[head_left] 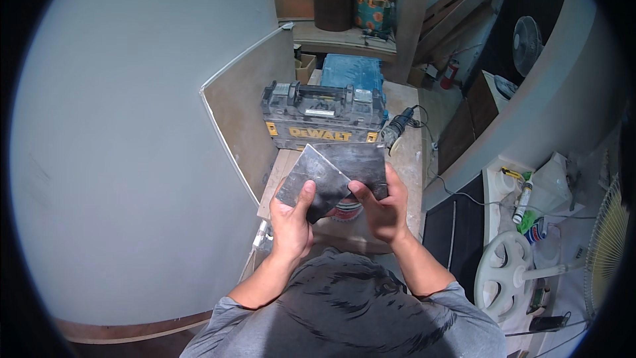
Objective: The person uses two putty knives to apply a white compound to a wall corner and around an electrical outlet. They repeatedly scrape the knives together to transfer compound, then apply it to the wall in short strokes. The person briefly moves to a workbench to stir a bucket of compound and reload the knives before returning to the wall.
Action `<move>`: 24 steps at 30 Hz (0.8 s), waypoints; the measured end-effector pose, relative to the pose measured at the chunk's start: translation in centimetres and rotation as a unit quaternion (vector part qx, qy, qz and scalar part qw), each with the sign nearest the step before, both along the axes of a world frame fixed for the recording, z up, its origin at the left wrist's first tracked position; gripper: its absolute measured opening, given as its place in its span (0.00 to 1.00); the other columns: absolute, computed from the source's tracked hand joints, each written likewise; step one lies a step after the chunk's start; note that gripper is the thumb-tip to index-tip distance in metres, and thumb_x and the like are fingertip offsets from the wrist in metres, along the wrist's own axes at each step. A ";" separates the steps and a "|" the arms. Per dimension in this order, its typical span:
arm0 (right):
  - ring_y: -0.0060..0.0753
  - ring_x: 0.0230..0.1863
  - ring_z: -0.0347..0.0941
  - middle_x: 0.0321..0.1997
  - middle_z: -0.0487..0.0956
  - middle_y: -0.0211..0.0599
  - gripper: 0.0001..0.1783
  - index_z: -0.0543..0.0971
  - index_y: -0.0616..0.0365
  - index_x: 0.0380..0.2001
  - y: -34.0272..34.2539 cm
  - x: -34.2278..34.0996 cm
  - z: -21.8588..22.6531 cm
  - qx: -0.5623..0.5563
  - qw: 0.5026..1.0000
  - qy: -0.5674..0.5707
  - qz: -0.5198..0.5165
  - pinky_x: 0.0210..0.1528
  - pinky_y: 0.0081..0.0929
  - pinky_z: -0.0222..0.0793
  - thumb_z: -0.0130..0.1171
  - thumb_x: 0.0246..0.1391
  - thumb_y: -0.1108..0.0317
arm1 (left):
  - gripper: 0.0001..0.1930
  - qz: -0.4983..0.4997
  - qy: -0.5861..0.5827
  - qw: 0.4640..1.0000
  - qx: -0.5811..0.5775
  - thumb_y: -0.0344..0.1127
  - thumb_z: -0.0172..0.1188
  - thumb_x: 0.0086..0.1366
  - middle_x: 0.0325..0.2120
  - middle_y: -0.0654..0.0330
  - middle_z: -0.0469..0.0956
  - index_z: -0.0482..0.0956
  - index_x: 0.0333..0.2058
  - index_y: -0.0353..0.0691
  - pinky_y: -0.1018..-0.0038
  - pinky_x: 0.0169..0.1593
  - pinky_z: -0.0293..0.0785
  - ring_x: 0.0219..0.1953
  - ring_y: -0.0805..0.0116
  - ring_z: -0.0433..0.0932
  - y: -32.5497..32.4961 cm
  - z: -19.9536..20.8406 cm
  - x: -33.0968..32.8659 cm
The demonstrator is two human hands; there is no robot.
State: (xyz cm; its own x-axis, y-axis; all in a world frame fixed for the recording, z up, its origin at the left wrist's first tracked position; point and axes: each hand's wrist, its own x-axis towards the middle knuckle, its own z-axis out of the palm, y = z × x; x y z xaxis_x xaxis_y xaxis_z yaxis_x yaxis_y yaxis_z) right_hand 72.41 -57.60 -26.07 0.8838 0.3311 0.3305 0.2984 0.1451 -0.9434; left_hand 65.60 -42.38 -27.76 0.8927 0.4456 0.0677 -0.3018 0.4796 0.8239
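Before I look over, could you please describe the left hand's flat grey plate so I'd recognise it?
Find the black toolbox with yellow latches. Below it, the left hand holds the flat grey plate; its pale edge overlaps the darker plate in the right hand.

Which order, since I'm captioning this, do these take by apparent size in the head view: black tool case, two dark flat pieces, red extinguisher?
1. Black tool case
2. Piece in left hand, piece in right hand: overlapping and alike, so unranked
3. Red extinguisher, farther away
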 end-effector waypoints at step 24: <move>0.23 0.38 0.78 0.41 0.84 0.35 0.14 0.82 0.63 0.48 -3.7 3.4 -0.1 -0.067 0.997 0.027 0.028 0.44 0.25 0.74 0.61 0.60 0.72 | 0.14 0.133 -0.041 0.985 0.102 0.39 0.57 0.73 0.31 0.56 0.81 0.75 0.44 0.31 0.73 0.29 0.80 0.27 0.69 0.81 3.3 2.8 -0.1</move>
